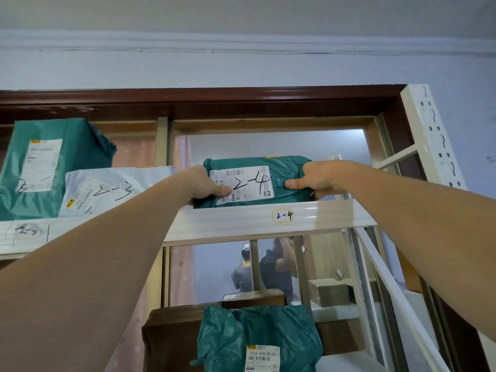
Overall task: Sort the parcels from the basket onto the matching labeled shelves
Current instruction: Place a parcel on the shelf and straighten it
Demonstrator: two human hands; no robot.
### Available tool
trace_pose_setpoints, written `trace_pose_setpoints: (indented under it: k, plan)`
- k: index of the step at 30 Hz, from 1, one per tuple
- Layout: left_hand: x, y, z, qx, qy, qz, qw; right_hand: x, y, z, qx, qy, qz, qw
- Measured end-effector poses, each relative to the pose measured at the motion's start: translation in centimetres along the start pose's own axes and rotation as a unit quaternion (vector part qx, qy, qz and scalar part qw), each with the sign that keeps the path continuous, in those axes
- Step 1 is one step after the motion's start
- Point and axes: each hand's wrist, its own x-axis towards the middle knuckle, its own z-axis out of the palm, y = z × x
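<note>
I hold a green parcel point(281, 181) at the centre of the frame with both hands, one at each end. My left hand point(206, 185) grips its left end, thumb pressed flat on the white shipping label point(243, 185) where "2-4" is written in black marker. My right hand point(314, 178) grips the right end, thumb laid across the green wrap and the other fingers curled behind it. The parcel's lower edge sits at the front rail of the top shelf point(241, 224) — whether it rests fully on the shelf or still hangs in my grip I cannot tell. Just below the parcel, a little right of centre, a small yellow-edged tag point(282, 216) on the rail reads "2-4".

To the left on the same shelf lies a white parcel point(107, 191) marked "2-3", and behind it in the upper left stands a taller green parcel point(53, 167) with its own label. A tag point(26, 232) at the left end of the rail carries handwriting that I cannot read clearly.

In the lower centre of the frame, on a shelf below, another green parcel point(257, 336) leans against brown cardboard boxes point(171, 334). The white slotted upright point(432, 135) of the rack rises at the upper right. Through the glass behind the rack, two people point(263, 267) stand in a further room — blurred by the pane.
</note>
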Motion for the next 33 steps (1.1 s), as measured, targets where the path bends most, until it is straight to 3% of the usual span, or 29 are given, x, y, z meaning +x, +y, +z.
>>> trace_pose_setpoints:
  k: [9, 25, 30, 33]
  plan:
    - [2.5, -0.7, 0.8, 0.101, 0.022, 0.005, 0.995, 2.2, 0.7, 0.6, -0.094, 0.050, 0.026, 0.994]
    - [2.1, -0.8, 1.5, 0.084, 0.042, 0.037, 0.995, 3.8, 2.2, 0.0, -0.092, 0.033, 0.027, 0.995]
    - [1.5, -0.3, 2.0, 0.030, 0.075, 0.036, 0.996, 2.5, 1.8, -0.1, -0.171, -0.009, 0.026, 0.985]
    - [1.2, -0.2, 1.9, 0.024, 0.080, 0.039, 0.996, 1.0, 1.6, -0.4, -0.237, 0.006, 0.048, 0.970]
